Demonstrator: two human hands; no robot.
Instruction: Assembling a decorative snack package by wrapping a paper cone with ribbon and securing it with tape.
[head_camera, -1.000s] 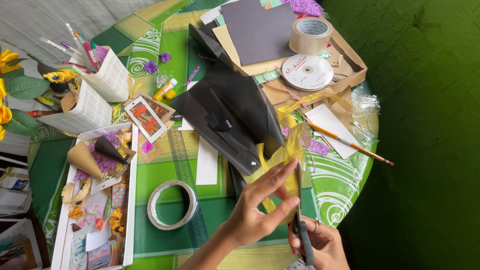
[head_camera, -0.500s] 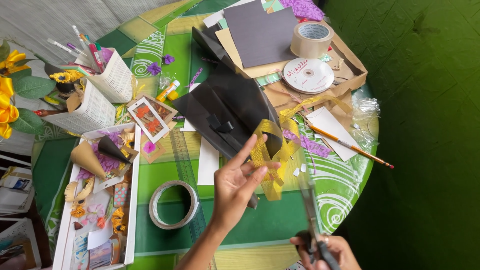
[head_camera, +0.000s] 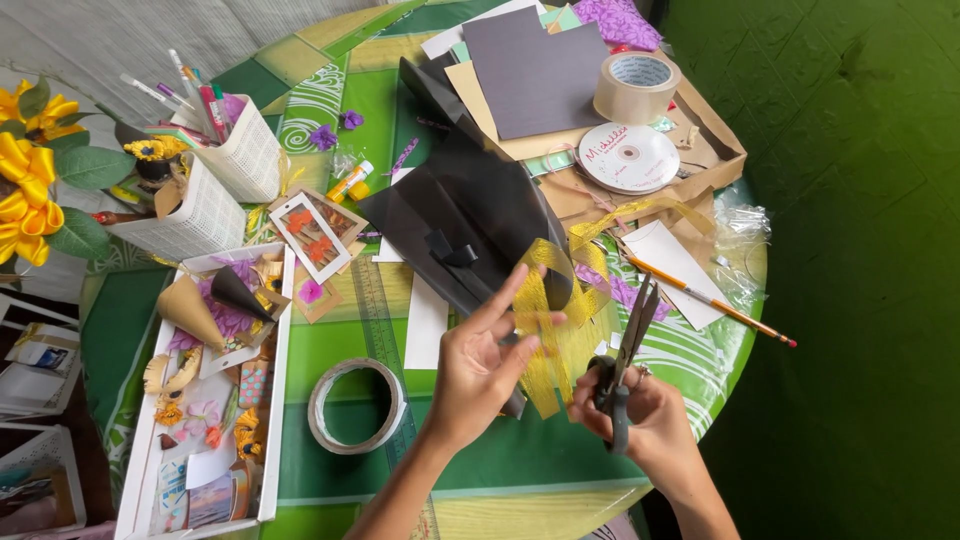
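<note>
Yellow mesh ribbon is pinched between the thumb and fingers of the left hand, just above the near edge of the round table; the forefinger sticks out straight while the other fingers curl onto the mesh. A looser tail of the ribbon runs up and to the right across the brown cardboard. The right hand is closed through the handles of the black scissors, whose blades are shut or nearly so and stand just right of the ribbon.

Under the ribbon lies a folded sheet of black paper. The table wears a green and yellow patterned cloth crowded with craft things: a ring of clear tape, a roll of brown packing tape, a white disc, a pencil, a white tray of paper flowers and cones, and white baskets of pens. A green wall fills the right side.

Half a second ago the scissors hand sat low at the frame's edge, well apart from the ribbon; it has risen beside it, and the left hand has dropped slightly.

The gathered ribbon's long axis runs roughly up and down the picture, leaning a little, its cut end pointing towards the person. The scissors point up and away, tilted right.
</note>
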